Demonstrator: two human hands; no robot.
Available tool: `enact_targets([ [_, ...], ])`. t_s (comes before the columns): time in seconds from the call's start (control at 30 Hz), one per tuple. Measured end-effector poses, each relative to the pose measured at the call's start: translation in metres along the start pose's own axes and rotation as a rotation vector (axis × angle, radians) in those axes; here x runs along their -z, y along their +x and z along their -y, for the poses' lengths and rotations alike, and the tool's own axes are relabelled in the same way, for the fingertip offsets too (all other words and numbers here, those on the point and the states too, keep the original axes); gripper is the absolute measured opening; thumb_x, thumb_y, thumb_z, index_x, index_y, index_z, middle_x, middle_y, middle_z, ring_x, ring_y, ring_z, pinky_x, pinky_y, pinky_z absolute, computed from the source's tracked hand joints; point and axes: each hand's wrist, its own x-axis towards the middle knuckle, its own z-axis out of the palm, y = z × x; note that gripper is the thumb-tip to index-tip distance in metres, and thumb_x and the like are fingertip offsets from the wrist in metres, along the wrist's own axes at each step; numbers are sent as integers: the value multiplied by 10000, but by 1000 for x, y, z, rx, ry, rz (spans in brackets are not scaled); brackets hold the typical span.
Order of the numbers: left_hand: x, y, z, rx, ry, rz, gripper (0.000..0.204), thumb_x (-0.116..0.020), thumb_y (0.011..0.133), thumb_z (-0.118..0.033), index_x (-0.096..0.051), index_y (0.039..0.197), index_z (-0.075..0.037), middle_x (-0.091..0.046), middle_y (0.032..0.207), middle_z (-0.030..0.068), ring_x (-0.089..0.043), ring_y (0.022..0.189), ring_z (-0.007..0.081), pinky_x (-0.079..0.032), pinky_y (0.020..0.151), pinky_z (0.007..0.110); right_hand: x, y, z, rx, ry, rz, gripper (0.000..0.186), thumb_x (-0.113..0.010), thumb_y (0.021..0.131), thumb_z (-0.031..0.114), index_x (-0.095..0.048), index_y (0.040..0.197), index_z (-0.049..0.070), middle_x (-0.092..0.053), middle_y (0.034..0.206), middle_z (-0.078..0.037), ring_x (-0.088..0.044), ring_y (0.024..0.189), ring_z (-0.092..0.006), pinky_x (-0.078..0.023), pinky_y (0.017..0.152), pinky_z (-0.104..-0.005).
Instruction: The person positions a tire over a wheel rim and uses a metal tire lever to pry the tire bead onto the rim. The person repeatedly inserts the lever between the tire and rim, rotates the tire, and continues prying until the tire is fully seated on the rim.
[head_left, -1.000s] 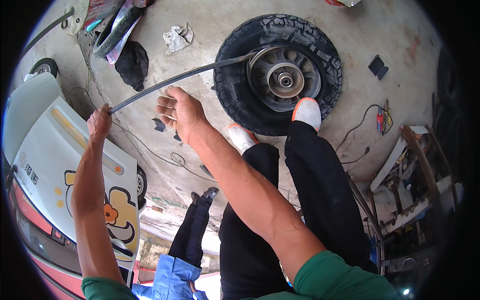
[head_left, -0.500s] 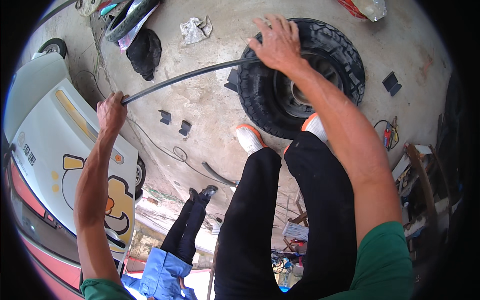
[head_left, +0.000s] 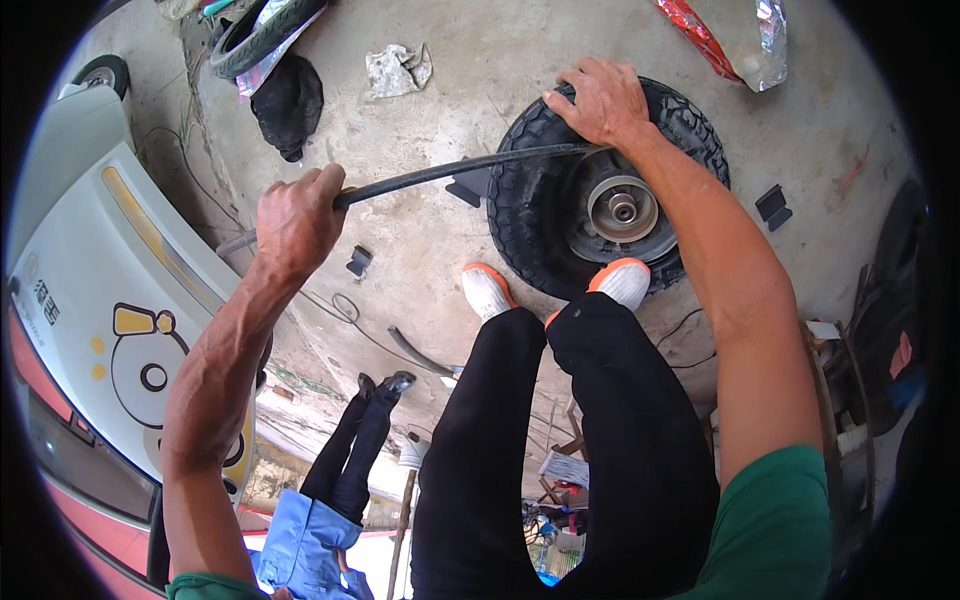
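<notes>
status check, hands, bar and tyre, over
Left hand gripping the long bar. Right hand pressed on the tyre, bar tip at the rim. Right shoe on the tyre's near edge; nothing blocking.

Your right hand [head_left: 597, 100] covers the black knobby rubber tyre's [head_left: 530, 215] top edge. Long black metal lever bar's [head_left: 450, 172] tip hidden there. Red foil wrapper [head_left: 725, 35] cut off at frame top.

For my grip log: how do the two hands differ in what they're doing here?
The left hand is a closed fist around the long black bar; the right hand lies spread, palm down, on the tyre. The left is off the tyre, the right on its upper edge. Both are bare.
</notes>
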Motion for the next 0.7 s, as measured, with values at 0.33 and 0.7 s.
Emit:
enact_targets([
  [0.33, -101, 110, 50, -118, -83, 109, 140, -721, 983, -198, -683, 939, -70, -723, 851, 178, -722, 820, 415, -558, 711, 513, -9, 16, -1, -25, 38, 55, 661, -537, 1019, 649, -786, 1334, 124, -702, 1384, -130, -583, 1381, -296, -351, 1204, -492],
  [0.7, -42, 31, 8, -117, -169, 208, 141, -741, 962, -184, -672, 914, -70, -709, 800, 179, -713, 749, 413, -555, 675, 502, 1, 5, 1, -48, 72, 54, 668, -551, 1018, 644, -762, 1373, 119, -685, 1407, -117, -561, 1406, -279, -317, 1238, -473],
])
